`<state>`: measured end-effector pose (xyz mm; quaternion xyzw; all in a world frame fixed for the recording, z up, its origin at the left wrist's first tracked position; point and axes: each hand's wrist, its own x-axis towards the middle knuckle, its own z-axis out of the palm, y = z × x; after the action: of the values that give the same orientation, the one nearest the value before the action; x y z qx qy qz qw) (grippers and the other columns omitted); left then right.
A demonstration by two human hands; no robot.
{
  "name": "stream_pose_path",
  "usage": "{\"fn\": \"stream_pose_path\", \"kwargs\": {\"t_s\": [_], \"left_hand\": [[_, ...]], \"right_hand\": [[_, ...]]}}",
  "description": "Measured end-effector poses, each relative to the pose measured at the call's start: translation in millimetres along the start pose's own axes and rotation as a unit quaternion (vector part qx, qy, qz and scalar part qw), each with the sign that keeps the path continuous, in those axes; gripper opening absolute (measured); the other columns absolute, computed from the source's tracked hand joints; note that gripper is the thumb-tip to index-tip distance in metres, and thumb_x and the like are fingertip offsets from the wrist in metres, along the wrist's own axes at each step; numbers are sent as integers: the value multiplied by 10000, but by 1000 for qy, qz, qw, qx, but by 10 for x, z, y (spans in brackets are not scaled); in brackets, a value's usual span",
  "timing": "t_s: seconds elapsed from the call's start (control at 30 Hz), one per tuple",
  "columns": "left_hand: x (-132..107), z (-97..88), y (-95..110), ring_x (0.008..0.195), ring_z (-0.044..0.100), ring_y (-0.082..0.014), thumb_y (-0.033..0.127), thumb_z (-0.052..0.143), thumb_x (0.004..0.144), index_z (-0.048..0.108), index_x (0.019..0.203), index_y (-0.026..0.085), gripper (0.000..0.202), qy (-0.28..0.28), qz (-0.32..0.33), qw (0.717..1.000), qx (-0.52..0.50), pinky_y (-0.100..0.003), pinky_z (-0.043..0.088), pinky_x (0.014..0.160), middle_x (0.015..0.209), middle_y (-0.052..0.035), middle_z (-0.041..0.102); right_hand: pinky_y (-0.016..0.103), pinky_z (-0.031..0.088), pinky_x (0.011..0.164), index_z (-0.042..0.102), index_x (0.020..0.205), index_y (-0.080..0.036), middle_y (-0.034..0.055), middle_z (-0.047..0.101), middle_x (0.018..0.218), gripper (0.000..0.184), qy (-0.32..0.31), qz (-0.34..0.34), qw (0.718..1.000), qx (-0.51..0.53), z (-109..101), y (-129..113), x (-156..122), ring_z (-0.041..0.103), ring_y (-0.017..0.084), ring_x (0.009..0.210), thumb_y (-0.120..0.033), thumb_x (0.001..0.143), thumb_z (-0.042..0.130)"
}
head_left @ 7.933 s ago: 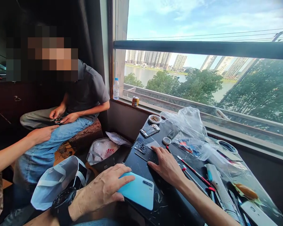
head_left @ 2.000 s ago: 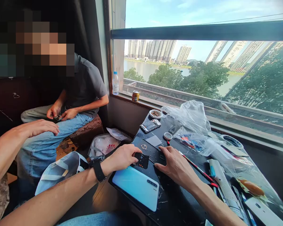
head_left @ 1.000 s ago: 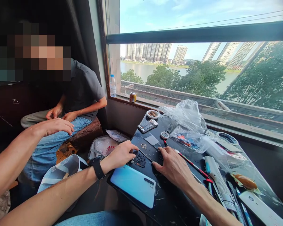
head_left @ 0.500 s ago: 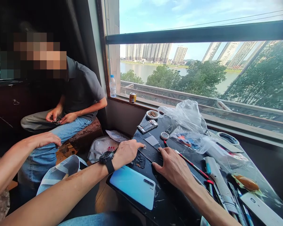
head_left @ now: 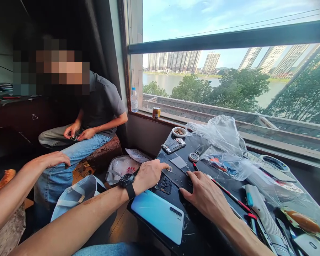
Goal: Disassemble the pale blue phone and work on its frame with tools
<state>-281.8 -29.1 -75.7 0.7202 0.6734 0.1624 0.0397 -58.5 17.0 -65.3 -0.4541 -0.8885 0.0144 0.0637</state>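
My left hand (head_left: pixel 149 174), with a black watch on its wrist, reaches over the table. Its index finger points at a tiny shiny part (head_left: pixel 170 169) and seems to touch it; the other fingers are curled, their tips hidden. My right hand (head_left: pixel 204 190) rests open on the dark tabletop, thumb and forefinger apart near scattered specks. A black phone circuit piece (head_left: pixel 164 186) lies beside my left hand. Nearer me is a light-blue phone (head_left: pixel 160 217), back up. Beyond the hands lie a flat grey square (head_left: pixel 178 161) and an opened phone (head_left: pixel 173 145).
Right of my right hand lie a red-and-black pen-like tool (head_left: pixel 229 193), a grey-handled tool (head_left: pixel 261 213) and a wrapped snack (head_left: pixel 304 220). Plastic bags (head_left: pixel 221 138) and a tape roll (head_left: pixel 194 157) sit behind. Another person's arm (head_left: pixel 24 177) extends at left; a seated person (head_left: pixel 104 106) handles something small.
The view has turned slightly left, so everything sits further right in the picture. Both my hands keep nearly the same pose and place on the table.
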Motion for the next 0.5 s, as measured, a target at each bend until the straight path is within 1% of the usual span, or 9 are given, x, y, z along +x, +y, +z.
{"fn": "stream_pose_path", "kwargs": {"t_s": [0.1,0.17,0.23,0.27,0.33,0.37,0.43,0.5], "left_hand": [[5,-5,-20,826,663,-201,195,363,998,676,1286,315,442,25,1,1000,-11,-306,537,745,921,-50,648],[5,-12,-18,897,659,-223,200,338,1010,690,1261,253,436,45,10,999,-20,-348,548,799,994,-82,658],[-5,-17,1,1039,638,-241,195,330,1016,696,1237,207,428,60,33,997,-28,-384,533,914,1120,-106,670],[-14,-17,18,1122,614,-239,189,337,1016,689,1241,194,418,64,51,996,-31,-389,505,991,1200,-106,668],[-40,-10,62,1266,552,-215,176,362,1013,653,1286,176,399,60,93,993,-35,-373,410,1130,1353,-80,638],[-55,-3,87,1312,526,-203,182,374,1012,630,1313,169,395,54,113,992,-34,-363,367,1172,1403,-64,619],[-84,16,133,1373,486,-200,206,365,1021,580,1366,147,411,39,139,989,-27,-367,327,1206,1467,-59,579],[-109,35,171,1392,478,-203,254,323,1045,566,1373,132,426,28,149,988,-21,-376,341,1199,1484,-73,564]], "right_hand": [[439,519,966,608,1347,-70,191,649,1261,576,-2,1,1000,-5,-14,-5,0,637,346,1131,-407,881,630],[430,526,960,599,1360,-71,192,643,1275,586,-5,4,1000,-11,-27,-16,0,636,342,1140,-407,881,626],[427,537,947,605,1353,-72,189,649,1267,580,-2,2,1000,-18,-21,-16,0,641,341,1134,-405,878,624],[429,542,938,616,1339,-76,186,655,1256,567,3,-2,1000,-22,-7,-8,0,646,342,1127,-404,877,622],[438,555,916,643,1300,-86,181,671,1229,541,21,-15,999,-28,50,32,6,661,348,1102,-412,869,619],[444,561,904,653,1284,-89,181,677,1219,539,33,-21,999,-29,91,62,13,668,352,1089,-422,862,620],[457,570,889,666,1257,-81,188,694,1181,561,57,-34,997,-25,190,130,39,688,355,1045,-452,838,624],[461,582,854,694,1198,-95,187,716,1115,535,84,-45,995,-13,289,190,72,707,355,981,-462,817,614]]}}
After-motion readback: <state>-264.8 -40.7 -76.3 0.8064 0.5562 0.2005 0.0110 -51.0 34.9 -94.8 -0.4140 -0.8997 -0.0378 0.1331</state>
